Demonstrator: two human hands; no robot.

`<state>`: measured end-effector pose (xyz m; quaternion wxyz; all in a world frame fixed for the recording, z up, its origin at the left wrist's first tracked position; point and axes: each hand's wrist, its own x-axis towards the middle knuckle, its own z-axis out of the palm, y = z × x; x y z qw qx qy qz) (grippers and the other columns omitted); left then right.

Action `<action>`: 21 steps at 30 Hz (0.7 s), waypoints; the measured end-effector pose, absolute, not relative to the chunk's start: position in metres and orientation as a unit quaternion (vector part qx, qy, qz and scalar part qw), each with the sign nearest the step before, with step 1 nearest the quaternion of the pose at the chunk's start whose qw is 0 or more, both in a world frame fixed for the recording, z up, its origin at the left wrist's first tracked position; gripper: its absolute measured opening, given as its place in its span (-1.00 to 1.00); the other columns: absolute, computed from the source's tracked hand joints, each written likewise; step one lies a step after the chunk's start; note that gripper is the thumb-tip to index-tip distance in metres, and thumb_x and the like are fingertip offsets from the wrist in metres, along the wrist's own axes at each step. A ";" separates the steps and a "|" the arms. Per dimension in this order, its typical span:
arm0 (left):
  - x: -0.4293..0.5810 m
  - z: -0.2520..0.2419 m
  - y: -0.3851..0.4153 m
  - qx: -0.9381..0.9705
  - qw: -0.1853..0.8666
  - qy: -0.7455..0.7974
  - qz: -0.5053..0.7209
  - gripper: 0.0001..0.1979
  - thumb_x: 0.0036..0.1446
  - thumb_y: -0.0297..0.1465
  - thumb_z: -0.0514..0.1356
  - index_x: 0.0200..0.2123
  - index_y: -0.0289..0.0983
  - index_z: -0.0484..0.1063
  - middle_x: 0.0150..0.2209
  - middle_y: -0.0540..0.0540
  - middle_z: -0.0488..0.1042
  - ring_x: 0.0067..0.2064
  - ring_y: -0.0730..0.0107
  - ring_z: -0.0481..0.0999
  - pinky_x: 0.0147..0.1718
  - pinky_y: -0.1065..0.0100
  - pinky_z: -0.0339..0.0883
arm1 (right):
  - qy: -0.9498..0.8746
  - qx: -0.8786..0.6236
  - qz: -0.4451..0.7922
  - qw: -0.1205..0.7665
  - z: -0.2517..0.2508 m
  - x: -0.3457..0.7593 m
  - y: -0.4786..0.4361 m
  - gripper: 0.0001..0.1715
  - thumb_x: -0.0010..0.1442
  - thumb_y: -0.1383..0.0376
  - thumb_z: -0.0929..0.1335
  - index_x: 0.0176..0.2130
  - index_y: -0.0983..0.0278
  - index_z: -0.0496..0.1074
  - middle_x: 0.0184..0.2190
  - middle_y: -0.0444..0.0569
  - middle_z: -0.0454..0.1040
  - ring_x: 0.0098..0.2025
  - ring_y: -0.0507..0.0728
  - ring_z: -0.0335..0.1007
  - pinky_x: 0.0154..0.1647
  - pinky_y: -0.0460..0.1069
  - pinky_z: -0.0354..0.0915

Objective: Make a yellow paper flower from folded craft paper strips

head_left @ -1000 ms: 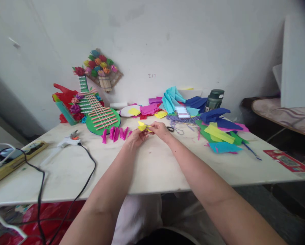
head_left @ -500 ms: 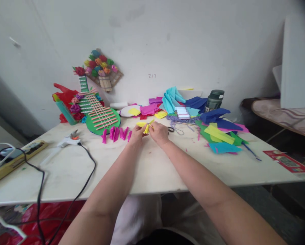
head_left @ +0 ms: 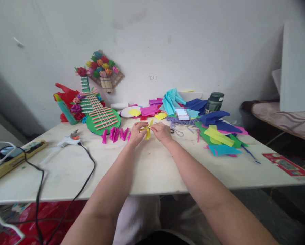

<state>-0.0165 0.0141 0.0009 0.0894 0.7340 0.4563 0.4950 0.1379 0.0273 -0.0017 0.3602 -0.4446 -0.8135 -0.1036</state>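
Note:
Both my hands meet over the middle of the table around a small piece of yellow crepe paper, which spreads above and below the fingers. My left hand pinches it from the left. From the right, the fingertips of my right hand are closed at its narrow middle; a thin tie there is too small to make out. Several folded magenta paper pieces lie just left of my left hand. Black scissor handles show beside my right hand, along with loose purple yarn.
A green paper guitar leans at the back left, near a stick-and-paper flower basket. A glue gun with its cord and a power strip lie left. Coloured paper sheets and a dark green bottle are right.
The yellow paper has turned in my fingers, with one end now pointing up and another down. My hands have drawn slightly apart. The view has shifted a little.

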 end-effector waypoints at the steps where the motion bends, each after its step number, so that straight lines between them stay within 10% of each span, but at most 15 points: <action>1: -0.016 0.001 0.014 0.737 0.075 0.463 0.487 -0.75 -0.12 -0.50 0.10 -0.32 -0.21 0.45 -0.19 -0.04 0.46 -0.03 0.29 0.28 0.01 0.23 0.12 | -0.817 -0.442 -0.100 0.356 -0.002 0.138 0.028 -0.69 0.18 0.21 0.17 -0.27 0.21 0.44 -0.28 -0.06 0.49 -0.19 0.06 0.32 -0.22 -0.09 0.12; 21: -0.008 -0.009 0.017 0.759 0.102 0.524 0.374 -0.82 -0.05 -0.45 0.07 -0.32 -0.21 0.37 -0.36 -0.08 0.41 -0.31 0.33 0.36 -0.29 0.35 0.19 | -0.839 -0.459 -0.059 0.287 0.009 0.149 0.029 -0.76 0.11 0.24 0.25 -0.24 0.16 0.45 -0.24 -0.09 0.49 -0.19 0.06 0.35 -0.25 -0.09 0.16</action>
